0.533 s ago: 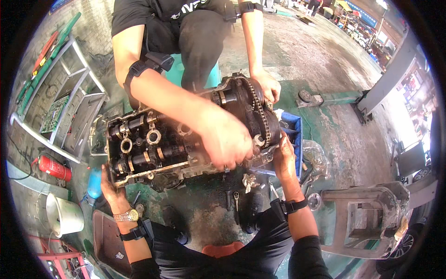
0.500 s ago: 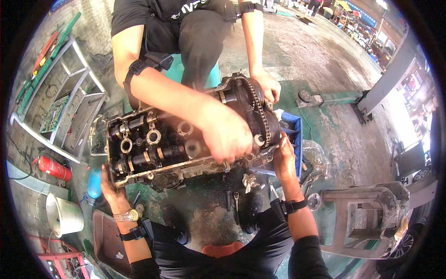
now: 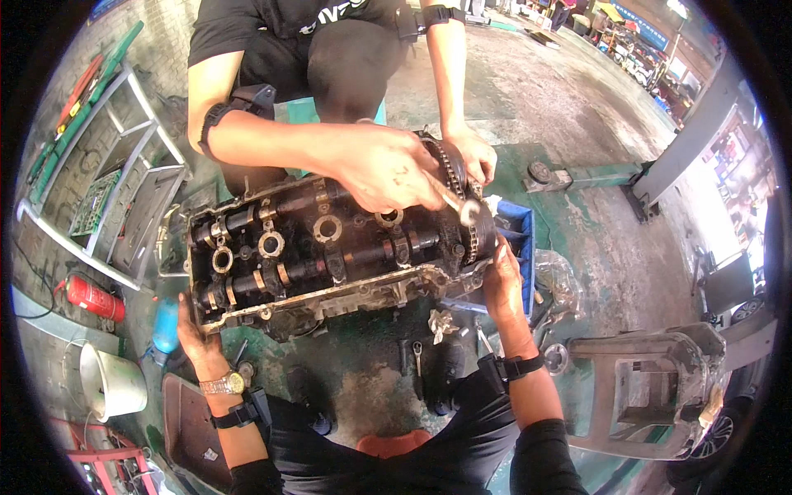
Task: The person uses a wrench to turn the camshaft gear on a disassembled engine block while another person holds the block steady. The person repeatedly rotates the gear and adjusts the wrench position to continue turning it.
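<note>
A dark, oily engine cylinder head [image 3: 301,264] with exposed camshafts lies across the middle of the view. My left hand [image 3: 198,337] grips its near left corner, fingers up along the end wall. At the opposite end, my right hand [image 3: 504,287] holds the right corner, just below the timing chain [image 3: 455,177]. Facing me, a co-worker's hand [image 3: 394,175] holds a wrench [image 3: 467,212], its ring end at the chain end of the head. The co-worker's other hand [image 3: 473,155] rests on the far right corner.
Behind the right end stands a blue divided box [image 3: 528,260]. A ratchet [image 3: 419,363] and a crumpled paper [image 3: 443,324] lie on the floor between my feet and the head. A blue bottle [image 3: 166,326] and brown tub [image 3: 188,425] are at left, a grey metal frame [image 3: 590,384] at right.
The co-worker's hand has moved from the near side of the head back and up toward the chain, and the wrench now shows clearly. My hands have stayed in place.
</note>
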Demonstrator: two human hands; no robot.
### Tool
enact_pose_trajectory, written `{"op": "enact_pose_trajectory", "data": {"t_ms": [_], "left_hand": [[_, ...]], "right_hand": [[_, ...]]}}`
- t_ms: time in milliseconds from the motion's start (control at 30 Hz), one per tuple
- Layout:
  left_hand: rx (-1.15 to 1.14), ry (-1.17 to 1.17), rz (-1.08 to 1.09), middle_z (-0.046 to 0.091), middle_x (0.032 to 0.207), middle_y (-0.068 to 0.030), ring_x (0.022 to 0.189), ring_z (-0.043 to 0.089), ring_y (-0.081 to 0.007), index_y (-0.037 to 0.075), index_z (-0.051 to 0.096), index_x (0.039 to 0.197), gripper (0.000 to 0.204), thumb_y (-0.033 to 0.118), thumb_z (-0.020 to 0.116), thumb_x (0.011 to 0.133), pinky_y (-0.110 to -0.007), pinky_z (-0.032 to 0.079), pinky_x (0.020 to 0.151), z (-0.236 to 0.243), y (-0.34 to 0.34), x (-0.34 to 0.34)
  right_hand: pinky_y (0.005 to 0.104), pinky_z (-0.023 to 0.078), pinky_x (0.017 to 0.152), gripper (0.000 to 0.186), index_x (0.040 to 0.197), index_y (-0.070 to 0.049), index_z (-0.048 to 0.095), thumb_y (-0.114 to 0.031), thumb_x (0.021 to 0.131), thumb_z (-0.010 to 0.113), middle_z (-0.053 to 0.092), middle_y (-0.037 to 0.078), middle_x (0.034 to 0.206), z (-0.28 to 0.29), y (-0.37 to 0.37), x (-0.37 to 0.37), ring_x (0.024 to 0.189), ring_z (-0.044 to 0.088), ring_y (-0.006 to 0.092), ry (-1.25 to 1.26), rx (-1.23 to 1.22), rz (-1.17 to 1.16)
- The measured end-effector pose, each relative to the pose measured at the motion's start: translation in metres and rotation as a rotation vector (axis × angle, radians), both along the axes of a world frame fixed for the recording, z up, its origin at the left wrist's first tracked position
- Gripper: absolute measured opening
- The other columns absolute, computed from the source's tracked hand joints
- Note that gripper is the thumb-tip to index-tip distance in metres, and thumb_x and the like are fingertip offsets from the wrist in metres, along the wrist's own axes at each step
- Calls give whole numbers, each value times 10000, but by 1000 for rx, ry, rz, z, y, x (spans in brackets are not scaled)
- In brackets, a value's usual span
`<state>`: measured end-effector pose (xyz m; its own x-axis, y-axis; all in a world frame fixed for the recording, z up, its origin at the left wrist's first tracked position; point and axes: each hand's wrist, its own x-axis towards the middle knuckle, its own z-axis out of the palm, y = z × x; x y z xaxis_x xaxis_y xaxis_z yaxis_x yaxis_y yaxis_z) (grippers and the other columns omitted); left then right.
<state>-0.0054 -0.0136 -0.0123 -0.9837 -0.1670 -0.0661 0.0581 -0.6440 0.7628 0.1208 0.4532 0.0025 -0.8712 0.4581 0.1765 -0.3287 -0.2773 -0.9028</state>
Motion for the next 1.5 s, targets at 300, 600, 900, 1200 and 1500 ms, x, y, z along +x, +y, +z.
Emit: {"op": "enact_pose_trajectory", "data": {"t_ms": [300,600,900,1200,1500], "left_hand": [[-20,24,-15,613,1106,-107,970,603,-223,-11,546,1147,360,273,489,932,-359,467,872,0,0,-2],[-19,-15,40,622,1075,-105,947,607,-217,-5,565,1111,326,257,507,926,-351,480,846,5,5,2],[5,-28,18,614,1094,-108,961,603,-218,-14,553,1128,338,255,488,935,-353,479,853,4,4,2],[-7,-12,24,608,1110,-110,976,598,-224,-23,541,1153,362,261,491,933,-358,471,870,3,3,1],[-20,28,17,610,1106,-110,964,604,-224,-28,542,1151,373,268,495,930,-352,478,859,4,6,1]], "right_hand": [[334,257,1048,671,1349,48,332,-426,907,507,427,135,1334,0,1,1,1235,387,212,-18,8,8],[335,249,1058,655,1347,55,325,-397,912,510,427,138,1335,1,0,-1,1239,385,218,26,-20,26],[346,245,1063,678,1346,62,319,-401,898,531,422,146,1338,-4,1,-1,1250,375,230,12,-55,20],[351,260,1056,690,1344,64,320,-415,895,531,419,140,1341,-1,1,-2,1234,393,231,37,-41,46],[349,256,1057,729,1352,63,310,-440,880,545,424,141,1337,3,-1,1,1237,388,226,-13,-14,17]]}}
